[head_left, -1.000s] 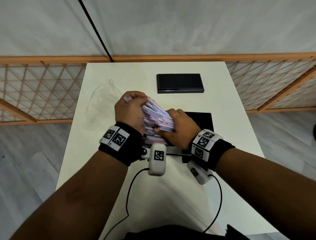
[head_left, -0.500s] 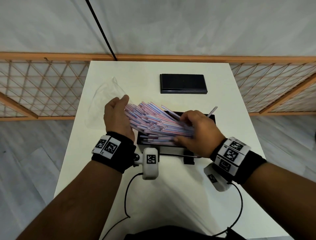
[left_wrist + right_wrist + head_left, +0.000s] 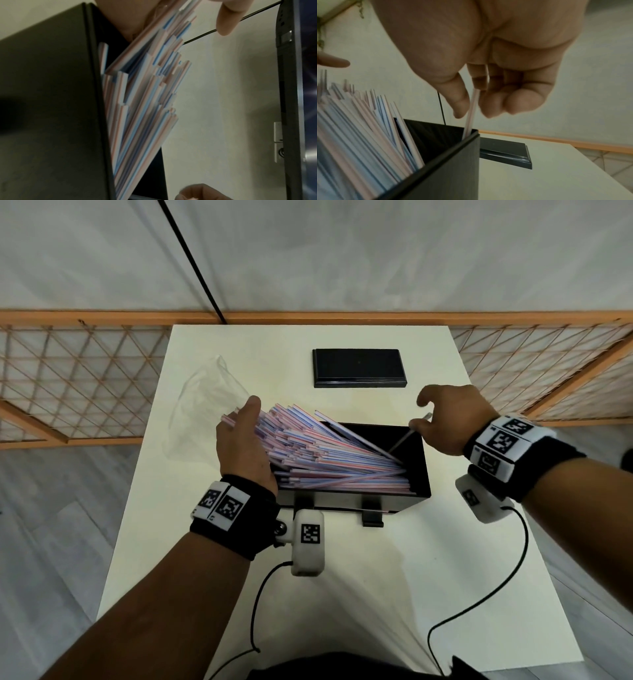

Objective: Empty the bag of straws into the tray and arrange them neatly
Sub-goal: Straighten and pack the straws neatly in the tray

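A fan of red, white and blue striped straws (image 3: 329, 453) lies in the black tray (image 3: 342, 502), right ends down in it, left ends raised over its left rim. My left hand (image 3: 245, 419) stands against those raised ends, palm on them and thumb up; the left wrist view shows the straws (image 3: 140, 102) running along the palm beside the tray wall (image 3: 51, 94). My right hand (image 3: 423, 419) is at the tray's far right corner and pinches a single straw (image 3: 471, 112) between thumb and fingers. That single straw (image 3: 406, 438) leans in the corner. The empty clear bag (image 3: 205, 402) lies at the left.
A flat black lid (image 3: 359, 368) lies on the white table (image 3: 342, 594) behind the tray. Two camera cables run over the near part of the table. An orange lattice fence (image 3: 78, 385) stands on both sides, and the table's edges drop to the grey floor.
My right hand let go of the bundle, moved right to the tray's far corner and took hold of one straw. The bundle has spread into a fan, with my left hand further left.
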Demonstrator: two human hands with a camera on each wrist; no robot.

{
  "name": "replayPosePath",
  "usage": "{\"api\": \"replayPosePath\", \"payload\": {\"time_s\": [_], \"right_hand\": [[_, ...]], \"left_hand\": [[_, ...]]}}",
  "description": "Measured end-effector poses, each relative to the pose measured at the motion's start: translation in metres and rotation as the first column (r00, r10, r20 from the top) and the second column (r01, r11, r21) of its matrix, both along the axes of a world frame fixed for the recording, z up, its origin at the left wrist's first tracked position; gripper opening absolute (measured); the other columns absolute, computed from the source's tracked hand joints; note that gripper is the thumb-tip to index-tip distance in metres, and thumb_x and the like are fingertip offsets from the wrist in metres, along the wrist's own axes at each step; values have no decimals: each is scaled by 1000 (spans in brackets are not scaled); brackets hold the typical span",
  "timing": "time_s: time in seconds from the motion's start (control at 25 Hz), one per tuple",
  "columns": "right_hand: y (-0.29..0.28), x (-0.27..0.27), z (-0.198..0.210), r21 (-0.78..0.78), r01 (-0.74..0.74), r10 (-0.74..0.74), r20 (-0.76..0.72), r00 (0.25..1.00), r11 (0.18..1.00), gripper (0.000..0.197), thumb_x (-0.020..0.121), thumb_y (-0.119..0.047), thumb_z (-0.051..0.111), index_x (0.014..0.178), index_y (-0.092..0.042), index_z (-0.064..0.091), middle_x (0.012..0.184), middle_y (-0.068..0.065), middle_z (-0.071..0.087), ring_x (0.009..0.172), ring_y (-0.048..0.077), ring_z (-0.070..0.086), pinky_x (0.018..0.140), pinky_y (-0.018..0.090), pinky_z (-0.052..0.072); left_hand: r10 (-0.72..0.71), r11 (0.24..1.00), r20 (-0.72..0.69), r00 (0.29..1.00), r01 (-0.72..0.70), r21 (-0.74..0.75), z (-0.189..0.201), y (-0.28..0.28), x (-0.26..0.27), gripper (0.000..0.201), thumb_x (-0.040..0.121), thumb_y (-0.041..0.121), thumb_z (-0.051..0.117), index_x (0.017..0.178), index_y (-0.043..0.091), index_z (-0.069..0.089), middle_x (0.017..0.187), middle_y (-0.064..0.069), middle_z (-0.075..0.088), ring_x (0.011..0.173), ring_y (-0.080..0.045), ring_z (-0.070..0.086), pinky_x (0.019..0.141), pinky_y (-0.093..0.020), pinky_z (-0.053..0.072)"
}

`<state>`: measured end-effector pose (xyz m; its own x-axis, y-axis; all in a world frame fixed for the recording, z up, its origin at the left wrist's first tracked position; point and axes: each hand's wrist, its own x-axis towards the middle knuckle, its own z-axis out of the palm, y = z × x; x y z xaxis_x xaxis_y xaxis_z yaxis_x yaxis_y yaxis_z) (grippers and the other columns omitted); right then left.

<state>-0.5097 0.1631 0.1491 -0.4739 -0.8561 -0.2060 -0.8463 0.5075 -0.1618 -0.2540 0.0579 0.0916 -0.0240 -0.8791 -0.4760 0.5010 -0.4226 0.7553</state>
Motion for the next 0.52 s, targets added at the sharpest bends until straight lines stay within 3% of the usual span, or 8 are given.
{"api": "replayPosePath", "payload": {"time_s": [0.04, 0.12, 0.28, 0.4, 0.52], "right_hand": [[-3, 0, 2, 20, -30, 31, -9, 999, 999, 16, 89, -31, 68, 95, -17, 64, 89, 2, 67, 103, 31, 60, 79, 31, 45], [-7, 5, 8, -3, -87, 87, -6, 996, 996, 12, 86, -25, 68, 78, -18, 63, 82, 0, 65, 92, 29, 62, 73, 29, 43], [-13, 35, 39, -251, -114, 137, 75, 988, 961, 2, 73, -18, 65, 71, -18, 64, 67, -6, 64, 69, 18, 58, 64, 26, 42], [-23, 67, 53, -326, -200, 257, 144, 955, 924, 4, 70, -17, 65, 74, -17, 64, 66, -5, 64, 63, 12, 57, 62, 22, 44], [-32, 88, 43, -310, -298, 379, 245, 893, 903, 23, 78, -22, 73, 100, -21, 65, 79, -7, 67, 68, 10, 62, 66, 20, 48]], "left_hand": [[4, 1000, 3, 1000, -4, -7, -1, 0, 0, 73, 52, 48, 88, 113, 16, 66, 125, -11, 71, 121, -35, 66, 108, -60, 48], [9, 1000, 2, 1000, -9, -17, -1, 1, 0, 71, 52, 47, 87, 112, 16, 66, 120, -10, 71, 122, -36, 65, 108, -61, 48], [-5, 1000, -12, 1000, 5, -12, -3, -1, 0, 75, 52, 49, 88, 116, 14, 66, 125, -11, 71, 122, -36, 65, 108, -62, 47], [-22, 1000, -15, 1000, 22, -19, -5, -2, -3, 64, 54, 47, 88, 107, 19, 64, 118, -7, 70, 124, -35, 64, 110, -61, 45], [-14, 1000, -12, 1000, 14, -14, -5, 1, -3, 67, 55, 45, 87, 111, 17, 63, 116, -9, 70, 122, -37, 65, 107, -62, 47]]}}
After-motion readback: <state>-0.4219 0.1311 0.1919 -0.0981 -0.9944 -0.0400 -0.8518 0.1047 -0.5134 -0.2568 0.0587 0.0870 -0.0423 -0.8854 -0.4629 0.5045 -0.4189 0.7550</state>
